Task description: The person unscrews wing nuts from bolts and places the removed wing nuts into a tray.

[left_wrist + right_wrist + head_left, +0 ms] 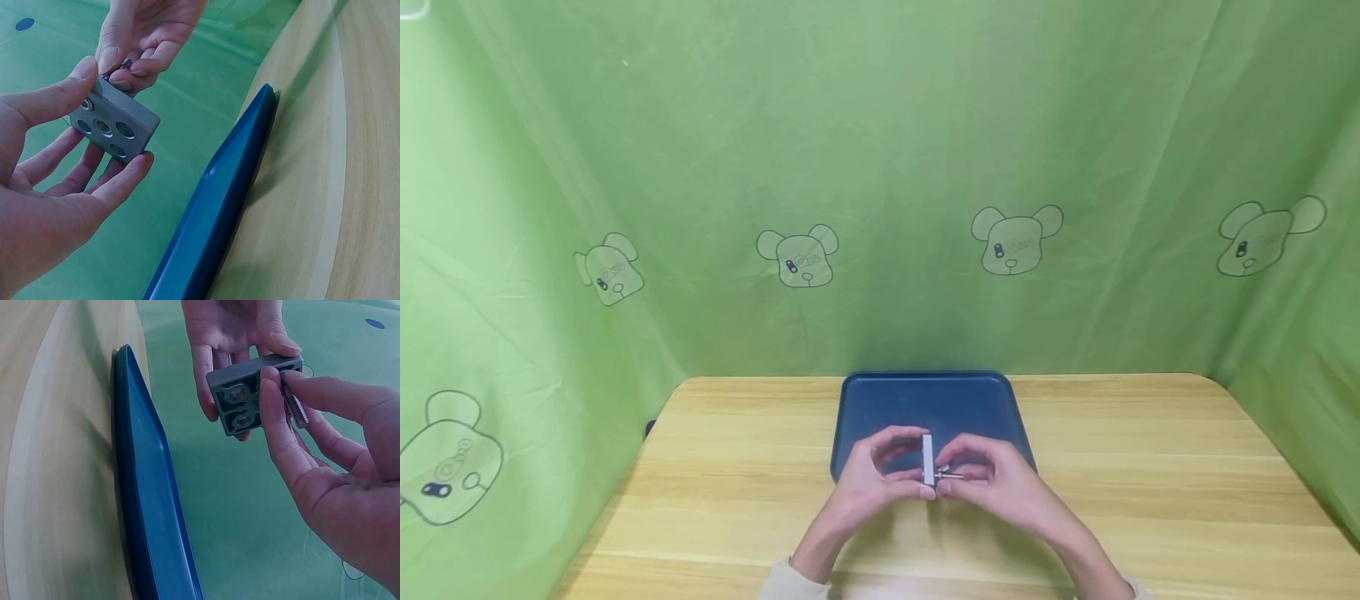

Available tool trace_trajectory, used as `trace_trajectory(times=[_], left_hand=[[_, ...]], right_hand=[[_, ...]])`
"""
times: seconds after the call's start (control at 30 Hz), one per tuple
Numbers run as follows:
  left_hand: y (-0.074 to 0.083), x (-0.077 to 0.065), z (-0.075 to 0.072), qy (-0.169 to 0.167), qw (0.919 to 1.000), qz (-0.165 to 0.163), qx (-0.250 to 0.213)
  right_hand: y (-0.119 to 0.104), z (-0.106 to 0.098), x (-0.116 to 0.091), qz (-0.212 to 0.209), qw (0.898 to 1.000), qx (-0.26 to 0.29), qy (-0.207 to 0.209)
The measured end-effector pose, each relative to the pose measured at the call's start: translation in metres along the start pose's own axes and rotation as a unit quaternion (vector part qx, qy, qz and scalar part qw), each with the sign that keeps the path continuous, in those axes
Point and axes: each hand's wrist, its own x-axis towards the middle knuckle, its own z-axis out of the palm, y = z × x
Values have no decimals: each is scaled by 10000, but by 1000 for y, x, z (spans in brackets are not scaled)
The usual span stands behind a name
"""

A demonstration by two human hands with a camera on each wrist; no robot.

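My left hand (872,475) grips a small grey block (115,119) by its edges, thumb on one side and fingers on the other. Several round holes pass through its flat face, some with threads inside; the opposite face, in the right wrist view, has recessed pockets. On that recessed side, my right hand (1003,479) pinches a threaded metal bolt (296,409) between thumb and fingertips, close against the block. The bolt's threaded end points away from the block. Fingers hide its inner end, so I cannot tell whether it sits in a hole.
Below and behind the hands lies a blue tray (925,400) with a raised rim, on a light wooden table (1150,483). Green curtains (895,150) printed with bear heads surround the table at the back and sides.
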Motion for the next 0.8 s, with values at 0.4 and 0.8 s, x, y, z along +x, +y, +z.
trace_trajectory(times=[0.4,0.8], left_hand=[[0,0,1,0,10000,-15,30],[0,0,-1,20,9999,32,159]], right_hand=[[-2,1,0,226,9996,-154,92],[-1,3,-1,58,9994,-344,82]])
